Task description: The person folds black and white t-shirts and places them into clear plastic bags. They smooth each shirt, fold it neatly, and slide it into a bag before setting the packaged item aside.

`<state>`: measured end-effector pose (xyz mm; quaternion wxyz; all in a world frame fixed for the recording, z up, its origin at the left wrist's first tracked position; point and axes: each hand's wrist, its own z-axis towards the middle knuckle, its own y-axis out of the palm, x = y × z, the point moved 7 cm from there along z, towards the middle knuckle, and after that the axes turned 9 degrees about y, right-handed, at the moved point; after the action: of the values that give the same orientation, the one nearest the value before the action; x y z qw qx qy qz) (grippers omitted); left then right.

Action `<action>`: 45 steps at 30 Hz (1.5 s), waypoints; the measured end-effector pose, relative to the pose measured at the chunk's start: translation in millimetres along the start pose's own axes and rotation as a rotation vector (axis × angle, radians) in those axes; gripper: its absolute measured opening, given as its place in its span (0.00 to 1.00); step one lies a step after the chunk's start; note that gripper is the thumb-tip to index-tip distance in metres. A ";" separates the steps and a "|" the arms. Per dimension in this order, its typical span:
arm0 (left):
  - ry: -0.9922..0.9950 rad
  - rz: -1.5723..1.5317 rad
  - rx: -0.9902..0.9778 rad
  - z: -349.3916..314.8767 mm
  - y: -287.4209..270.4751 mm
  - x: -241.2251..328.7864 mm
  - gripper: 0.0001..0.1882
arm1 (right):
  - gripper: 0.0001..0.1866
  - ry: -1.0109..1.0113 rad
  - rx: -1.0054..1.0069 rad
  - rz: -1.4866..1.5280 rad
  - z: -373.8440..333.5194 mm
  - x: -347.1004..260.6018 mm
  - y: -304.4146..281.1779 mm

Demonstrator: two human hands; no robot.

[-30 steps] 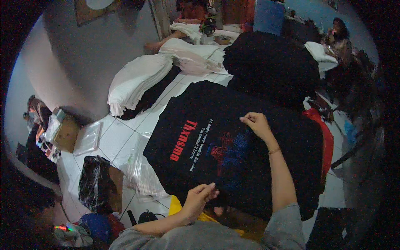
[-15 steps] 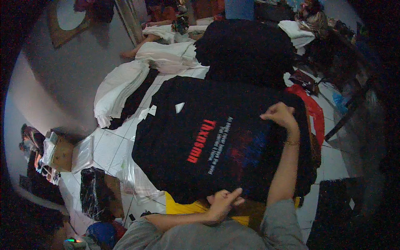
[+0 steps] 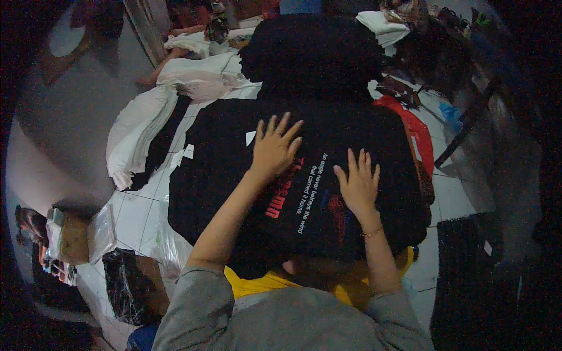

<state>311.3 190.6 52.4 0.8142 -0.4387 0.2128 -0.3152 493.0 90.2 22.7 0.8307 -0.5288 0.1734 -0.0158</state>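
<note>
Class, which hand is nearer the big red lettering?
The left hand: it is at the far end of the red lettering; the right hand is to its right, past the white text.

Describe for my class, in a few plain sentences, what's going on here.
A person in a grey top has both hands open, fingers spread, over a black printed garment. The left hand covers part of its red lettering; the right hand is beside the white lettering. Beyond is a black fabric pile, with white cloth off to the left.
</note>
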 end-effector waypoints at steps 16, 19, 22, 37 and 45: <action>0.188 -0.251 -0.406 -150.0 -46.0 70.8 0.46 | 0.30 -0.470 -0.196 0.001 -137.8 29.3 -39.4; 0.238 -0.327 -0.348 -144.5 -46.9 65.2 0.48 | 0.25 -0.471 -0.153 0.195 -126.7 19.3 -42.2; 0.245 -0.081 -0.470 -145.8 -59.8 37.6 0.41 | 0.20 -0.424 -0.186 0.426 -127.6 26.3 -60.7; -0.384 -0.547 -0.029 -13.4 1.5 -44.1 0.28 | 0.18 0.113 -0.104 0.204 -22.6 100.7 -41.3; -0.500 -0.620 0.342 -95.6 -49.5 -85.7 0.19 | 0.19 -0.230 -0.248 0.065 20.6 32.5 7.5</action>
<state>174.7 174.6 50.3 0.7685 -0.4033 -0.1881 -0.4598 528.6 104.6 15.1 0.7737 -0.6195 0.0950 0.0933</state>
